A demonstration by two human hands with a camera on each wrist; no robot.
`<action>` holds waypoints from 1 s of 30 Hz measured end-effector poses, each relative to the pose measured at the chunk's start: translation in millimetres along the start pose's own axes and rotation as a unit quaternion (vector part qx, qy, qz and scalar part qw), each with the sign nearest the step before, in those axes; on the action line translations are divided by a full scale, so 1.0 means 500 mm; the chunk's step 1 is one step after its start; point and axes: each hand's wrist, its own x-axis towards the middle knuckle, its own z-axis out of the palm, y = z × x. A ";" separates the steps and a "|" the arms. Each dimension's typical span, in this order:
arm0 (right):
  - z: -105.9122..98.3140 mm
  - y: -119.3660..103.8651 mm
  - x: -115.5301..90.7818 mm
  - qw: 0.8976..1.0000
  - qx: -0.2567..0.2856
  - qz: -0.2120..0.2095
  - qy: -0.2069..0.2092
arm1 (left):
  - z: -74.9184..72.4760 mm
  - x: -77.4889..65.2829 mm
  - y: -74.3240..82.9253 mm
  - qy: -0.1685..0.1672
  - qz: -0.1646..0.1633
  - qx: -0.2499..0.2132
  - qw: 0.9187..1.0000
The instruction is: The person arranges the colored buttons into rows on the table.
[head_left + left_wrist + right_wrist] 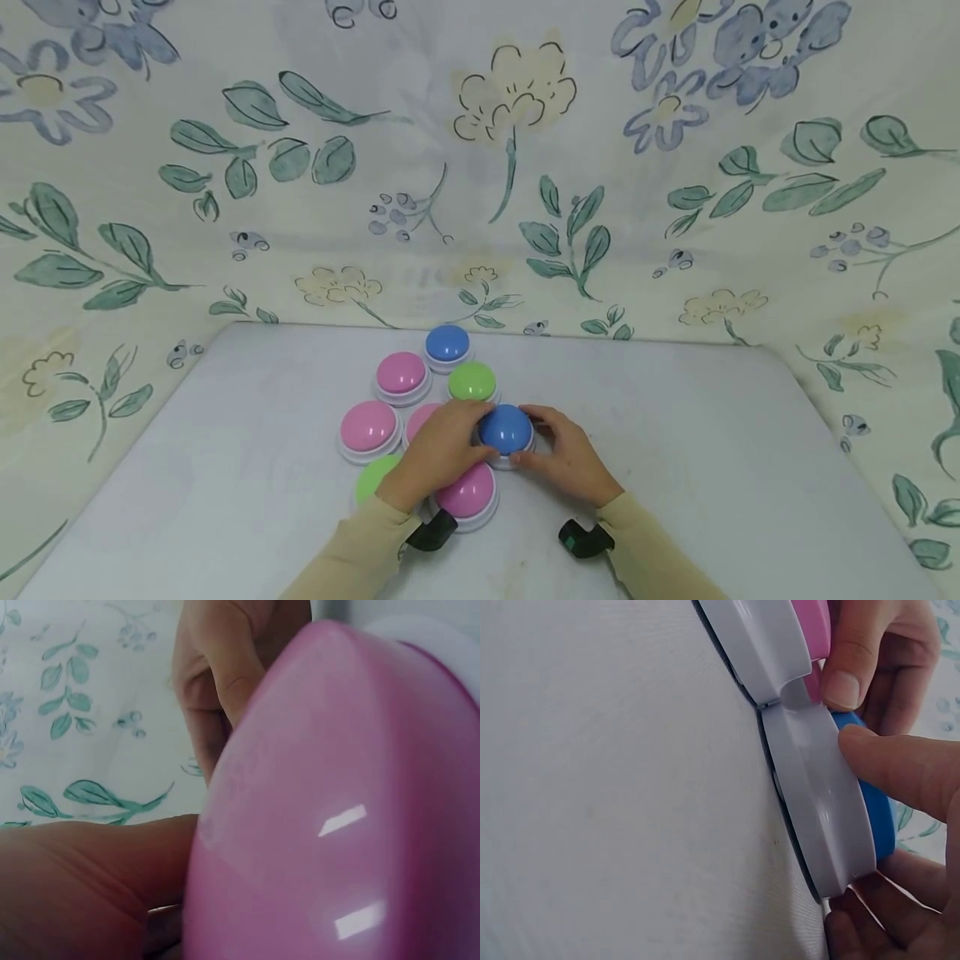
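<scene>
A pink button (467,492) sits partly under the left hand (438,454), whose thumb and fingers curl round the left side of the blue button (506,428). That button lies between both hands, round from above, dome facing up, its axis roughly upright over the white table (675,433); the right hand (570,458) grips its right side.

Before you, a white tabletop (690,425) meets a pale floral backdrop (420,75) (blue blossoms (738,37), green leaves (253,106), cream flowers (513,92)) in soft light.
</scene>
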 end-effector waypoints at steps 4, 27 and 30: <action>0.000 -0.002 -0.001 1.000 0.001 0.000 0.008 | -0.001 0.002 0.004 -0.002 0.003 0.005 1.000; -0.081 0.012 -0.005 0.998 0.006 -0.059 0.008 | 0.025 0.029 0.074 0.023 0.012 -0.012 1.000; -0.097 0.013 -0.008 0.999 -0.004 -0.053 0.006 | 0.034 0.035 0.088 0.027 0.008 -0.025 0.999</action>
